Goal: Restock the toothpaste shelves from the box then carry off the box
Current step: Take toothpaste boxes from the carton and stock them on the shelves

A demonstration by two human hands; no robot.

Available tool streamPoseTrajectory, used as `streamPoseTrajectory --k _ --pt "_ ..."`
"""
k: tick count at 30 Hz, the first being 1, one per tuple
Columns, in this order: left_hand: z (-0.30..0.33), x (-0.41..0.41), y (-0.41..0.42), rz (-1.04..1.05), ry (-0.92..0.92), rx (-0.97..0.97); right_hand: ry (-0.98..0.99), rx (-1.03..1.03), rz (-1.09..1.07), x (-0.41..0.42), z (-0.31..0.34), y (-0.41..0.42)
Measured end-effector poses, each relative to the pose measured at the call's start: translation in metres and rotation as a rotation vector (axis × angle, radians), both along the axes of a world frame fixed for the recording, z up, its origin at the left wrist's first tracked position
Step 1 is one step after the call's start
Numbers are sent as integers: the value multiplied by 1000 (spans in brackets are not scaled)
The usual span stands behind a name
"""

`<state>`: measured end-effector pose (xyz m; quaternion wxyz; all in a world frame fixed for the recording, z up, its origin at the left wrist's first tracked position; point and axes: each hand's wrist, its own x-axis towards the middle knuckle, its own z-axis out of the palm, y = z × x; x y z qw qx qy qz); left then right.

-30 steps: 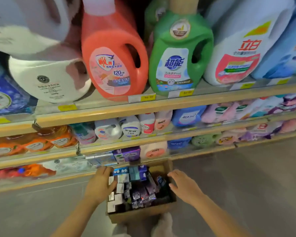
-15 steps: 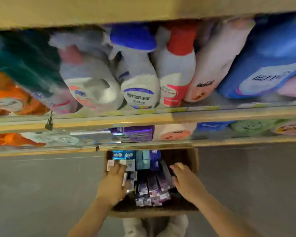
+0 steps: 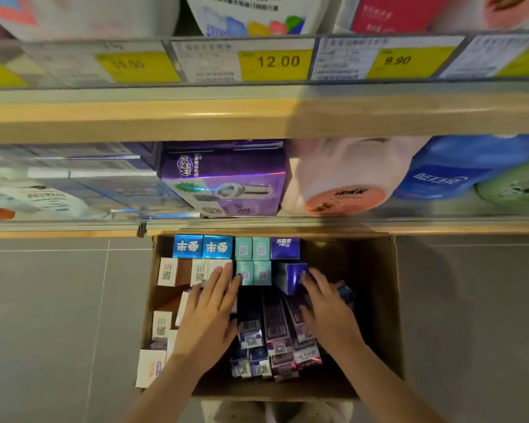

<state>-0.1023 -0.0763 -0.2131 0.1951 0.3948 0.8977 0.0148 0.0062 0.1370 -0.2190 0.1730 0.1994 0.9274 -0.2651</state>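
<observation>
Both hands have sunk deeper into the cardboard box [image 3: 376,300] since a moment ago, and my view has dropped closer to it. My left hand [image 3: 208,319] lies flat, fingers [image 3: 226,285] straight and together, resting on the white toothpaste cartons [image 3: 168,271]. My right hand [image 3: 327,315] is spread over the purple cartons [image 3: 277,328], fingertips touching a dark blue carton [image 3: 290,276], gripping nothing. Two bright blue cartons [image 3: 202,246] and teal cartons [image 3: 252,248] line the far wall. The box sits on the grey floor [image 3: 58,300], against the bottom shelf [image 3: 471,228].
</observation>
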Motion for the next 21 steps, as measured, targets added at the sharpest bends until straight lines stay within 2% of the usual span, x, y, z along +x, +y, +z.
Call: streamPoseTrajectory --k 13,17,21 --pt "-19 5 0 36 83 111 252 200 147 -26 -30 1" --pt "-21 7 0 35 86 103 156 36 144 -24 -30 -6" --pt "-7 5 2 86 -22 157 169 -210 -73 -24 -10 5"
